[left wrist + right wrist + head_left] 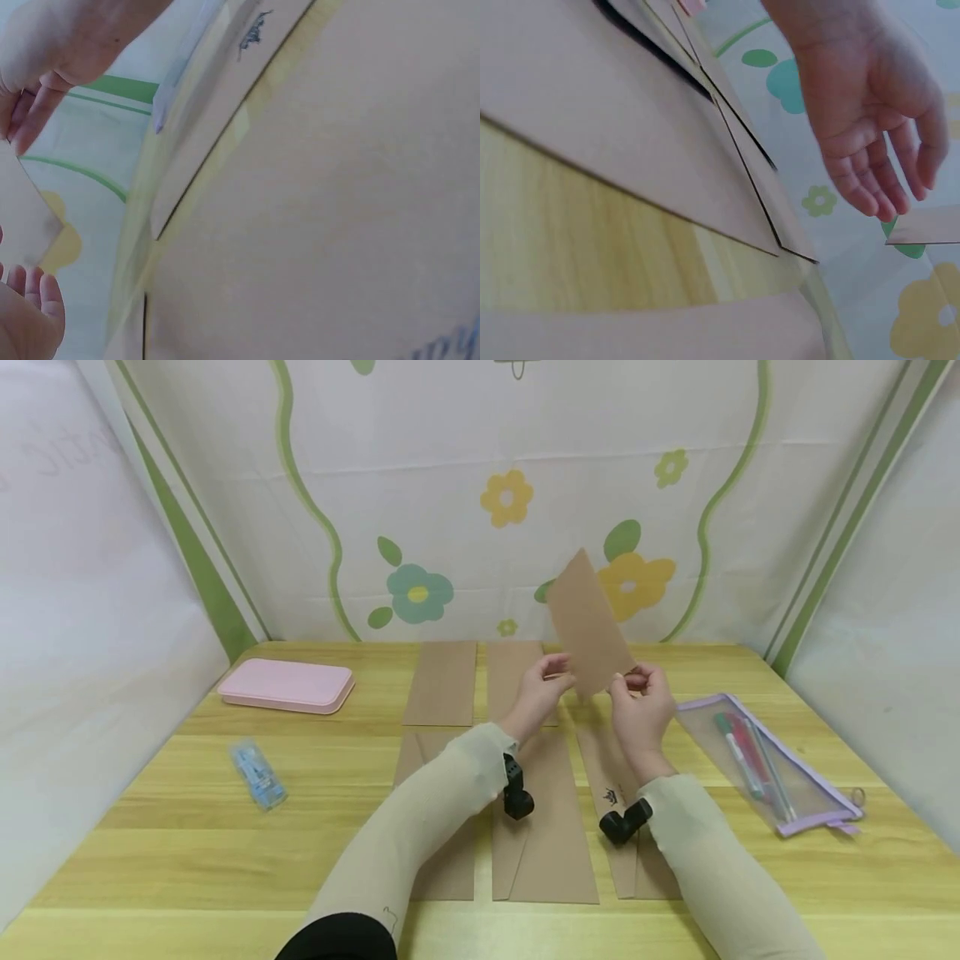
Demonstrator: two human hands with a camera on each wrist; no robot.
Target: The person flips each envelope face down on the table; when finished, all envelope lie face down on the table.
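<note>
In the head view a brown kraft card stands tilted above the table. My right hand pinches its lower right corner between thumb and fingers. The left hand is at the card's lower left edge, palm turned toward it; in the right wrist view that left hand has loose, extended fingers beside the card. Beneath the arms lie three larger brown envelopes with diagonal seams, one in the middle and one at right printed with a small crown. My left sleeve partly covers the left envelope.
Two more kraft cards, one at left and one at right, lie behind the envelopes. A pink case and a small blue packet are on the left. At right lies a mesh pouch with several pens. A flowered curtain hangs behind.
</note>
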